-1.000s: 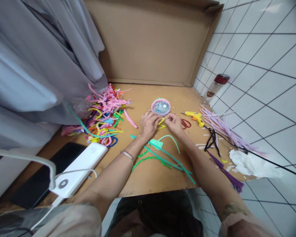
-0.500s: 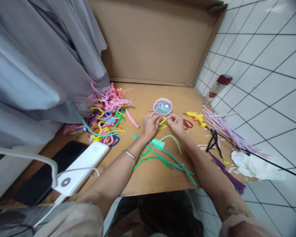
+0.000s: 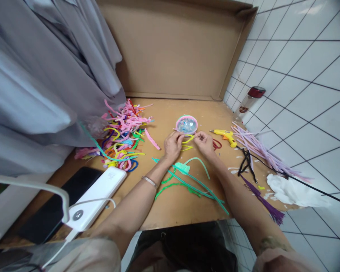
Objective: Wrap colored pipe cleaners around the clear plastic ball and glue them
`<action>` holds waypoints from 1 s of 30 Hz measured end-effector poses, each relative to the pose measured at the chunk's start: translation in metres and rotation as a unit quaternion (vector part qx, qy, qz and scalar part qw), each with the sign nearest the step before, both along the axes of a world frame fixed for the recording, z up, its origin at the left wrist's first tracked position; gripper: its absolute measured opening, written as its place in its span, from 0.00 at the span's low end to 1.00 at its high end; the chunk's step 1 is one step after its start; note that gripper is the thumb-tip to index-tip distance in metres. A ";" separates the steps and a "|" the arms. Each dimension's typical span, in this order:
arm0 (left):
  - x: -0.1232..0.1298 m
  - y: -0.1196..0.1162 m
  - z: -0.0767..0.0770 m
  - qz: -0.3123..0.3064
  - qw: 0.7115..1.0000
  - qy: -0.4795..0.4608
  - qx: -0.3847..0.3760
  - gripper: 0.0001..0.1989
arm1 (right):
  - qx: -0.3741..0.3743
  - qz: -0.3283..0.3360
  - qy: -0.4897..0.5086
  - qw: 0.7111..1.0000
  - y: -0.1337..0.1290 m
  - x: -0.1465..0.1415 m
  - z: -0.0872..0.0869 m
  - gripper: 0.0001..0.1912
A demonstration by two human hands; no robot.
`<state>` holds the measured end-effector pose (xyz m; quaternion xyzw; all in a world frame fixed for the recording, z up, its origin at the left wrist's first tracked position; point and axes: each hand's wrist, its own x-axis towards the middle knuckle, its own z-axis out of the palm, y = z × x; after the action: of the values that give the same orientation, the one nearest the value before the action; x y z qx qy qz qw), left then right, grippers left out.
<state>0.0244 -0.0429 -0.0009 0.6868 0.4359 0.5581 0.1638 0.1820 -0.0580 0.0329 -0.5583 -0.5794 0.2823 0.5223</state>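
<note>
Between my two hands is a yellow pipe cleaner, bent into a zigzag. My left hand pinches its left side, and the fingertips of my right hand close on its upper right end. Just beyond my fingers sits a small round bowl with a pink rim and shiny bits inside. Red-handled scissors lie beside my right hand, partly covered by it. Under my forearms are teal pipe cleaners, a mint-green piece and green twisted strands.
A heap of coloured pipe cleaners lies at left, near a white power bank and a black phone. To the right are a yellow glue gun, lilac strips, a purple tassel, white tissue and a bottle.
My right hand has drawn slightly away to the right from my left, and more of the bent yellow pipe cleaner shows between them. The view has shifted a little.
</note>
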 end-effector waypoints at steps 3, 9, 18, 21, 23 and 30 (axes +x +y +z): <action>0.001 -0.002 0.001 0.000 1.000 -0.022 -0.003 0.09 | -0.003 -0.004 0.001 1.000 0.000 0.001 0.001 0.08; 0.000 -0.006 0.004 0.004 0.992 -0.117 -0.047 0.13 | 0.021 -0.031 0.052 0.998 0.004 0.010 0.000 0.10; 0.010 -0.012 0.003 -0.026 0.988 -0.136 -0.064 0.14 | 0.040 -0.053 0.101 0.993 0.006 0.012 -0.006 0.14; 0.011 -0.011 0.002 -0.029 0.988 -0.135 -0.069 0.14 | 0.036 -0.070 0.104 0.992 0.007 0.012 -0.010 0.12; 0.010 -0.008 0.001 -0.033 0.987 -0.138 -0.071 0.14 | 0.035 -0.081 0.112 0.990 0.008 0.012 -0.012 0.11; 0.008 -0.002 0.001 -0.026 0.992 -0.116 -0.045 0.15 | 0.037 -0.071 0.133 0.988 0.009 0.009 -0.013 0.12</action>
<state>0.0320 -0.0449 0.0002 0.6206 0.4208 0.6091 0.2586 0.1905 -0.0487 0.0196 -0.5354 -0.4743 0.2944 0.6338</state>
